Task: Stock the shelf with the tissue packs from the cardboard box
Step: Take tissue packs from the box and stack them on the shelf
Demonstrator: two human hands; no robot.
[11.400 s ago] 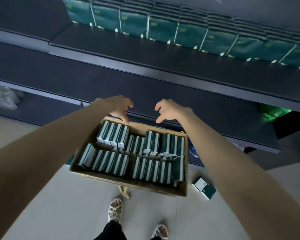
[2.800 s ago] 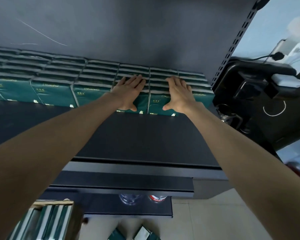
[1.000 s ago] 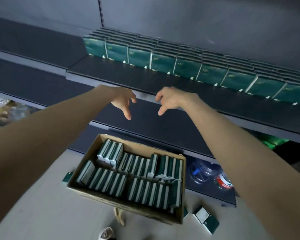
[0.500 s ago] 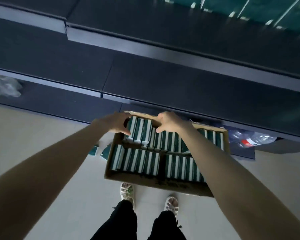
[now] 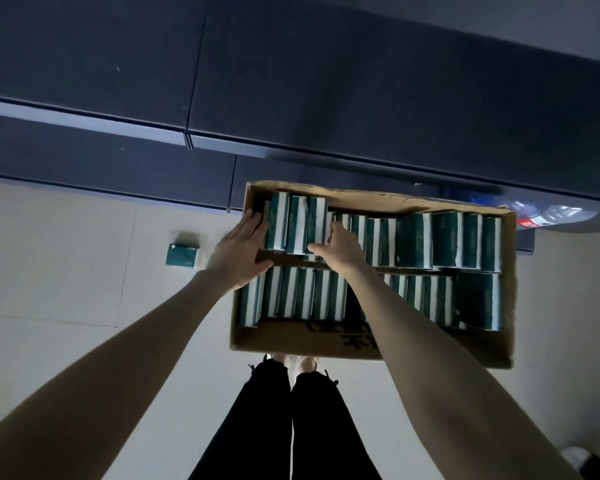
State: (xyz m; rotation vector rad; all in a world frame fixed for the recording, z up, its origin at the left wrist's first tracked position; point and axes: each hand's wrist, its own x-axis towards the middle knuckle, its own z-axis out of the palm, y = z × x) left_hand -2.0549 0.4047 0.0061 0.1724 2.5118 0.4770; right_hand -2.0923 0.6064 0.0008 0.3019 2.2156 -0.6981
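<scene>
A: Pale floor tiles (image 5: 66, 271) lie under us, and dark shelving (image 5: 361, 81) runs along the far side of the cardboard box (image 5: 291, 341). Where do we have our hands?

B: Both are inside the box, at its far left corner. Our left hand (image 5: 239, 251) lies flat, fingers straight, pressed against the left end of a bunch of three tissue packs (image 5: 297, 225). Our right hand (image 5: 340, 249) cups the bunch's right end, fingers bent against it and thumb along its near edge.

A: So we squeeze the bunch between them?

B: Yes, from both ends. It sits raised above its neighbours.

A: And the other packs (image 5: 447, 244)?

B: They stand on edge in two rows across the box, green and white stripes up. One loose pack (image 5: 183, 255) lies on the tiles just left of the box.

A: Anything else near it?

B: A plastic bottle (image 5: 551, 214) lies beyond the box's far right corner, under the shelving. Our black trousers (image 5: 274, 427) and light shoes (image 5: 298, 362) are at the box's near side.
</scene>
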